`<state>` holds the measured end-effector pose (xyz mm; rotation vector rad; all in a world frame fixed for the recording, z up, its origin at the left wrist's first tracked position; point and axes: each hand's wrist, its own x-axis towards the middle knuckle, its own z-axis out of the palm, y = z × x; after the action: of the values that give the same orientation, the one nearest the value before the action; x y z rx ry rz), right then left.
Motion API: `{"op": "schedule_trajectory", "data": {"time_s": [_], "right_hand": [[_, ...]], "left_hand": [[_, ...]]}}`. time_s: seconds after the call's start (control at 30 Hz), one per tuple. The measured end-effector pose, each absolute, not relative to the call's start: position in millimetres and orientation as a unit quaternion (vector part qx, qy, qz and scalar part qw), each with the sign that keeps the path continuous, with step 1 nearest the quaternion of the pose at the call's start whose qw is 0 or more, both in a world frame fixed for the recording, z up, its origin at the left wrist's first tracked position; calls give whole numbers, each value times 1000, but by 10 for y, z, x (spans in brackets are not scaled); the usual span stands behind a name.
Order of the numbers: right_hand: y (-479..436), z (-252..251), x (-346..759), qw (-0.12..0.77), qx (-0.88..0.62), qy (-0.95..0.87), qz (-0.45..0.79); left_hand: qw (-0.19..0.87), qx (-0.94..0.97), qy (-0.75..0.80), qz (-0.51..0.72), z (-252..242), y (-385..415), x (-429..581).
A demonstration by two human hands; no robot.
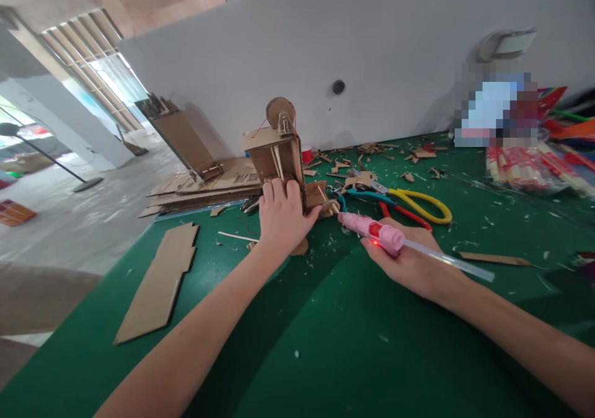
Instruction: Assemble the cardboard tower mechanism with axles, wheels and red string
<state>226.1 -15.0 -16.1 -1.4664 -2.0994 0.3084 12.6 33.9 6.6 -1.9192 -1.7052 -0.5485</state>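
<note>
A cardboard model (pixel 297 151) stands upright on the green table, with a round disc (pixel 280 113) on top, red string and a wooden stick inside its frame. My left hand (pixel 283 210) grips its lower front, fingers curled over the cardboard and thumb out to the right. My right hand (pixel 409 250) is closed around a pink hot glue gun (pixel 372 229) with a small red light lit. A clear glue stick (pixel 450 260) sticks out of its back. The nozzle points left at a small cardboard wheel (pixel 329 207) low on the model; whether they touch I cannot tell.
Yellow-and-red-handled scissors (pixel 421 204) and blue-handled pliers (pixel 367 195) lie behind the glue gun. Cardboard scraps (pixel 372 148) litter the back. A notched cardboard piece (pixel 160 281) lies left, near stacked sheets (pixel 209 188). Plastic-wrapped packets (pixel 534 164) sit at the right.
</note>
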Motion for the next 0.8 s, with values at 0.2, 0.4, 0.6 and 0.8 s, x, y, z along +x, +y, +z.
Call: {"op": "schedule_trajectory", "data": {"time_s": [0.2,0.4,0.6,0.8], "right_hand": [[-74,-163,2341,285,-535,-792,81],[-52,-138,2289,289,-562,-764,128],[-2,-133,2235,301,-548,-750,216],[23,-147,2209,309,-563,-726,246]], "left_hand": [[241,-715,-626,-198,63,347,118],[245,-718,-621,-195,57,350,104],[243,-723,-614,-204,44,360,96],[230,-729,-607,-216,44,358,92]]}}
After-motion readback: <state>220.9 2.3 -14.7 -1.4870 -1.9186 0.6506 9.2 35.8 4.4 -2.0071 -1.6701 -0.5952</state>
